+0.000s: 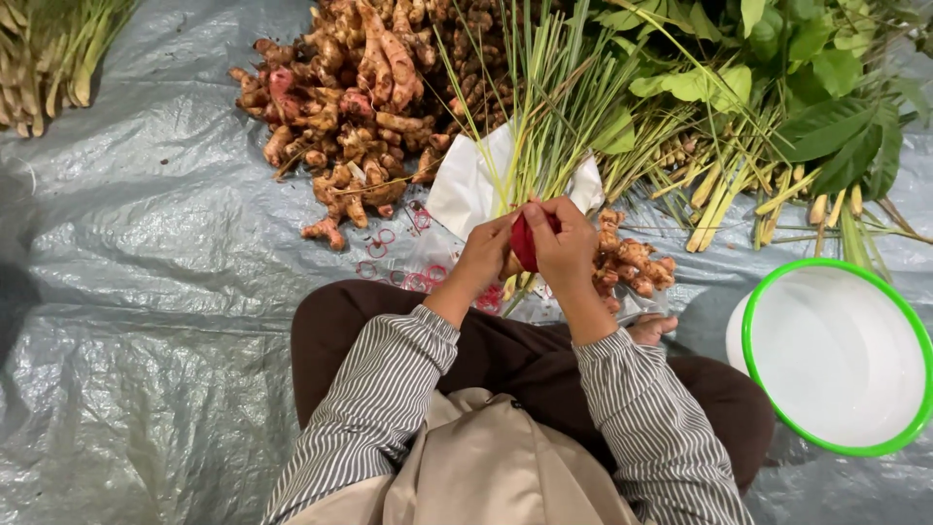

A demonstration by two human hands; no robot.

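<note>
My left hand [483, 255] and my right hand [567, 245] meet over a bunch of lemongrass stalks [544, 126] whose green blades fan away from me. Between the fingers sits a red band or wrap [525, 243] at the base of the bunch. Both hands grip the bunch there. A white paper sheet [466, 185] lies under the stalks. Small red rubber bands [408, 277] are scattered on the grey plastic sheet [146, 292] just left of my hands.
A pile of ginger-like roots [360, 97] lies at the upper centre, a smaller cluster [632, 262] right of my hands. Leafy greens [797, 78] and more lemongrass [739, 194] fill the upper right. A white bowl with green rim [748, 331] stands at right. Stalk bundles [49, 58] lie upper left.
</note>
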